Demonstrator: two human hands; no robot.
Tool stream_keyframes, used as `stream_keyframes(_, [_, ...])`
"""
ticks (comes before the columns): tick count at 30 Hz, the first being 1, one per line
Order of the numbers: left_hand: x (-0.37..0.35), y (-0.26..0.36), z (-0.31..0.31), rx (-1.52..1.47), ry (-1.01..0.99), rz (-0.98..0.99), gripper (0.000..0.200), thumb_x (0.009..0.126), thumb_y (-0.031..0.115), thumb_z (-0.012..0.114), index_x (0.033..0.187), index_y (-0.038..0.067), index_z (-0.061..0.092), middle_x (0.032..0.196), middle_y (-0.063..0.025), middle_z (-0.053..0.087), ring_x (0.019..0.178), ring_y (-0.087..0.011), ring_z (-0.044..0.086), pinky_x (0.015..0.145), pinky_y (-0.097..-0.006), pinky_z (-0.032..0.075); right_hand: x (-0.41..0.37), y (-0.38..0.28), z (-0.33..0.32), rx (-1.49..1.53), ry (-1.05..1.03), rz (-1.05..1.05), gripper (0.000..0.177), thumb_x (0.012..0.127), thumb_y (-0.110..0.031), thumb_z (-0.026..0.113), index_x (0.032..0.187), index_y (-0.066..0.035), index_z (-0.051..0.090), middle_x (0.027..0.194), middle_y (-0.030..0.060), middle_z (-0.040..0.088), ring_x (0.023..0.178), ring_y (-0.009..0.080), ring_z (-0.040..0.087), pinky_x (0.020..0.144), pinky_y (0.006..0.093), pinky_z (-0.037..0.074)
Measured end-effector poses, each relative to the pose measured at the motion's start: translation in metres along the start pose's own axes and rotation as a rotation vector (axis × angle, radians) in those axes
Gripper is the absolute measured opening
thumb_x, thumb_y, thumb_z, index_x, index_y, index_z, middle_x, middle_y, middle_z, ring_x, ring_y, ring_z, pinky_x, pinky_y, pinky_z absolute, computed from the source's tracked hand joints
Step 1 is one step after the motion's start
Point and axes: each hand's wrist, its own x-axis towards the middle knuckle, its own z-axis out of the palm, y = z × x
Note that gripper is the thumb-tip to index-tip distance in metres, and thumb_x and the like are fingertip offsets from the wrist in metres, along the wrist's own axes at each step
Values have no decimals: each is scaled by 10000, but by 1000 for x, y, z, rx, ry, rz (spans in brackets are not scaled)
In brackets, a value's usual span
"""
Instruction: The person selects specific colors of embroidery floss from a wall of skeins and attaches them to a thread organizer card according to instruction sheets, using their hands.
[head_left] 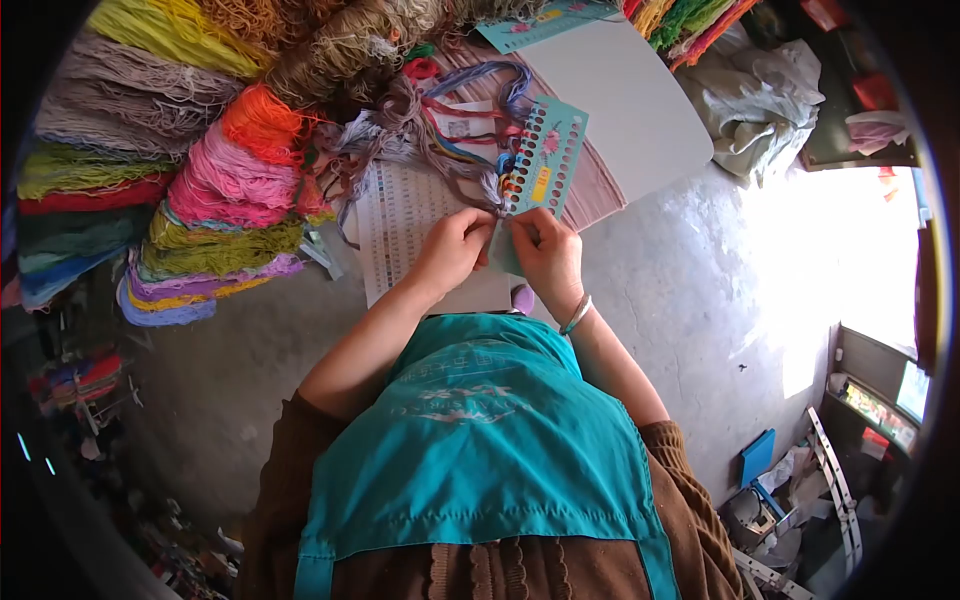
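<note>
A teal card (548, 160) with a row of holes along each long side lies at the table's front edge. Blue, grey, red and orange threads (430, 120) run to the holes on its left side. My left hand (460, 245) is closed at the card's lower left corner, pinching something too small to make out beside a grey thread. My right hand (545, 250) is closed at the card's lower edge, fingertips close to the left ones. Under the threads lies a printed sheet (395, 225) with rows of small marks.
Bundles of coloured yarn (235, 180) are heaped at the left and top. A white board (630, 100) and a second teal card (545, 25) lie at the top. A plastic bag (760, 100) is at the upper right, with a blue object (758, 458) at the lower right.
</note>
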Motion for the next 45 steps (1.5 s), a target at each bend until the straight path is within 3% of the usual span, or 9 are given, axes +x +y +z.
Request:
stream_keyframes(6, [12, -4, -5, -153, -109, -99, 156, 1010, 148, 556, 1076, 48, 655, 767, 7, 622, 635, -69, 565, 556, -233, 451, -1, -6, -5, 33, -46, 16, 90, 829, -106, 706, 891, -56, 663, 754, 124, 698, 662, 261, 702, 596, 339, 543])
stream_keyframes(8, [12, -3, -6, -164, -142, -96, 152, 1010, 154, 559, 1067, 52, 656, 764, 6, 623, 631, -70, 568, 549, -231, 446, -1, -8, -5, 67, -22, -1, 79, 834, -57, 699, 888, -32, 647, 653, 70, 638, 572, 121, 619, 564, 276, 502])
stream_keyframes(11, [14, -1, -8, -221, -196, -114, 166, 1011, 170, 561, 1065, 45, 656, 754, -3, 629, 630, -78, 584, 547, -225, 453, -2, -10, -5, 59, -46, 87, 101, 817, -80, 701, 899, -51, 650, 737, 101, 696, 648, 217, 701, 604, 306, 545])
stream_keyframes(18, [22, 0, -9, -173, -297, -157, 167, 1003, 130, 533, 1006, 21, 660, 712, -20, 629, 600, -97, 595, 520, -239, 468, 5, -6, -13, 86, -160, 90, 99, 822, -99, 689, 901, -61, 643, 756, 88, 704, 664, 225, 705, 614, 323, 550])
stream_keyframes(21, [23, 1, -9, -71, -283, -104, 171, 987, 96, 523, 952, -2, 659, 691, -39, 635, 570, -119, 606, 504, -267, 482, 9, -9, -17, 49, -232, 95, 101, 844, -57, 671, 937, -47, 633, 701, 56, 662, 648, 98, 642, 620, 271, 517])
stream_keyframes(23, [22, 1, -12, 25, -267, -66, 171, 976, 94, 531, 940, -13, 660, 682, -52, 644, 555, -135, 622, 501, -282, 493, 9, -6, -14, -19, -235, 20, 132, 848, -162, 661, 951, -85, 632, 811, 107, 715, 711, 294, 705, 654, 392, 555])
stream_keyframes(28, [9, 7, -44, 503, -32, 141, 152, 959, 91, 564, 960, -36, 648, 684, -74, 661, 570, -141, 657, 530, -310, 522, 12, -7, -10, -191, -304, -32, 175, 860, -219, 647, 985, -98, 629, 801, 117, 709, 716, 336, 692, 647, 447, 542])
stream_keyframes(37, [5, -6, -53, -127, -62, -172, 217, 1023, 213, 576, 1024, 4, 634, 796, -65, 664, 611, -146, 662, 543, -267, 544, 14, -8, -9, -230, -322, -36, 187, 864, -238, 636, 983, -94, 626, 794, 142, 701, 707, 362, 679, 634, 470, 531])
stream_keyframes(45, [1, -13, -41, -320, -44, -139, 201, 984, 264, 657, 961, 65, 634, 740, -5, 618, 566, -99, 601, 502, -223, 473, 17, -16, -9, -280, -321, 12, 219, 903, -284, 656, 966, -76, 629, 810, 122, 714, 720, 330, 694, 645, 433, 539])
